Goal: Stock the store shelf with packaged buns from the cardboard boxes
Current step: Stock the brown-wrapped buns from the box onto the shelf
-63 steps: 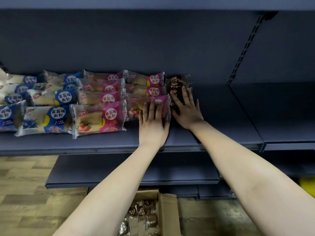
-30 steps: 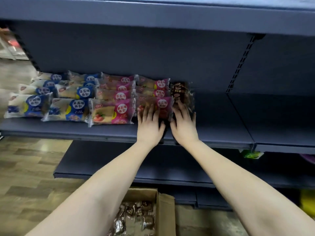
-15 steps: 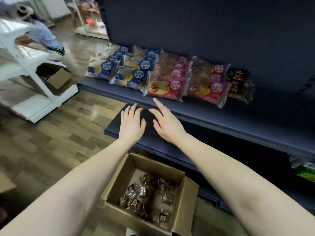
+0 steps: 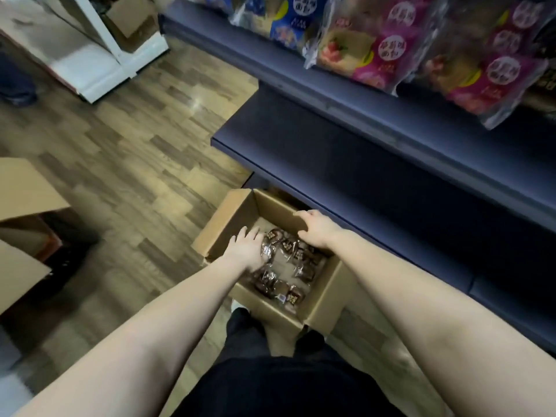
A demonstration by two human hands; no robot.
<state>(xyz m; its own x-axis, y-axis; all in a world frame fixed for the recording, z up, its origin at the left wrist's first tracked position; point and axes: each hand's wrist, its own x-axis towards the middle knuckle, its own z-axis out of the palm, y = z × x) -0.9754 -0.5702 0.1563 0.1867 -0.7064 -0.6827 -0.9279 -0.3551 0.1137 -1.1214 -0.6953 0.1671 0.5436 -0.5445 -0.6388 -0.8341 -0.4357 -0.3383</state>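
Note:
An open cardboard box [image 4: 319, 308] stands on the floor below the shelf, holding several brown packaged buns [image 4: 296, 296]. My left hand [image 4: 245, 248] reaches into the box with spread fingers touching a brown bun pack [image 4: 269, 246]. My right hand [image 4: 316, 228] hovers over the box's far right side with loosely bent fingers, and I see nothing in it. On the dark shelf [image 4: 391, 115] above lie pink strawberry bun packs [image 4: 370, 52] and blue bun packs [image 4: 285, 19].
A lower dark shelf board [image 4: 331, 152] juts out just beyond the box. More cardboard boxes [image 4: 24, 188] stand at the left. A white rack [image 4: 99, 70] is at the top left. My dark trouser legs [image 4: 270, 380] are at the bottom.
Both hands left the buns on the shelf and came down into the floor box. The view tilted down and to the left.

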